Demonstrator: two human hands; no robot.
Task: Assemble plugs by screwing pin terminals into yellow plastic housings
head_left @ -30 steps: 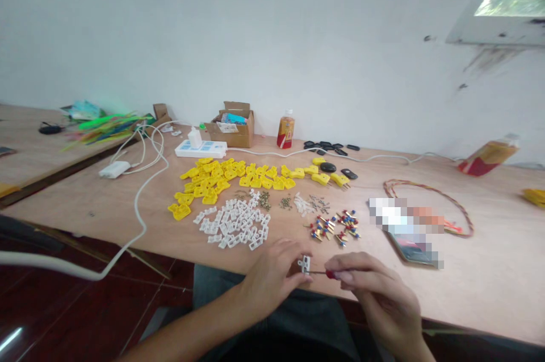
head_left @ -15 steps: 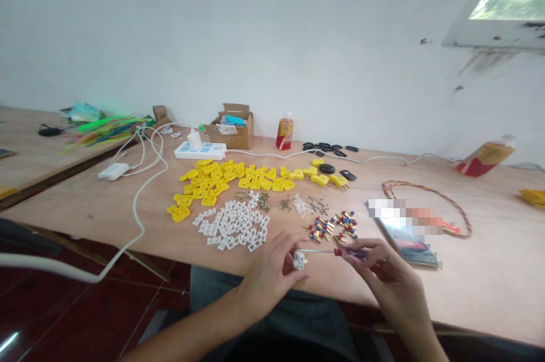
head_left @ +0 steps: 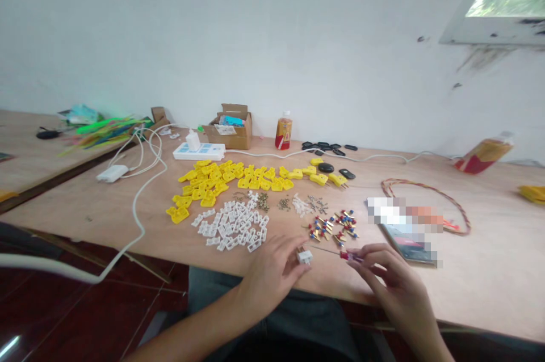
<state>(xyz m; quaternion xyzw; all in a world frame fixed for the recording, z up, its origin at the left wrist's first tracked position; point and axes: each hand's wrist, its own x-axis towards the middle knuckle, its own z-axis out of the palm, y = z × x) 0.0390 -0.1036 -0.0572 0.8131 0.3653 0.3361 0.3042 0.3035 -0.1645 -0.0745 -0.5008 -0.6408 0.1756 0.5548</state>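
At the plywood bench (head_left: 477, 277) by a white wall (head_left: 213, 38), left hand (head_left: 270, 277) pinching a white block (head_left: 304, 257), right hand (head_left: 394, 282) gripping a screwdriver (head_left: 349, 256)

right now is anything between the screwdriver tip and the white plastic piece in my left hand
Nothing visible stands in the way. The red-handled screwdriver in the right hand points its thin metal shaft toward the white plastic plug piece in the left hand, with only a small open gap between them.
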